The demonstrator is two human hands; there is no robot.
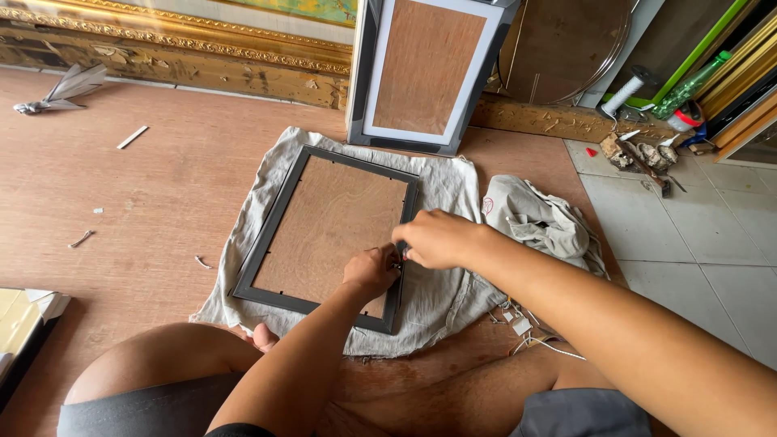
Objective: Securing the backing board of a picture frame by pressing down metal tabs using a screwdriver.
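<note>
**Both hands at the frame's right rail**

My knees (pixel 202 364) fill the bottom of view, folded in w/ a toe showing just under the cloth's near edge. From there my forearms run up to the work.

My left hand (pixel 372 271) sits curled on the right rail of the dark picture frame (pixel 267 243), fingers pinched tight at something small on the inner edge – too small to tell what. My right hand (pixel 437 239) comes over from the right, fingertips pressed down at the same spot, touching the left hand. Whether it grips anything or just presses, can't tell.

The frame lies face down, brown backing board (pixel 332 226) up, tilted so its corners point off-square to me. It rests on a grey cloth (pixel 441 182) spread on the reddish wood floor (pixel 162 178); cloth edge sticks out past the frame on all sides, widest at right.

Room: left of the cloth the floor is mostly open, only a few scraps (pixel 132 137) scattered. Right side is tighter – a crumpled rag (pixel 542 218) butts the cloth, w/ white tile (pixel 696 235) past it. Just beyond the frame's far corner a second frame (pixel 425 73) leans upright, near a gilt moulding (pixel 178 48) along the back.
</note>
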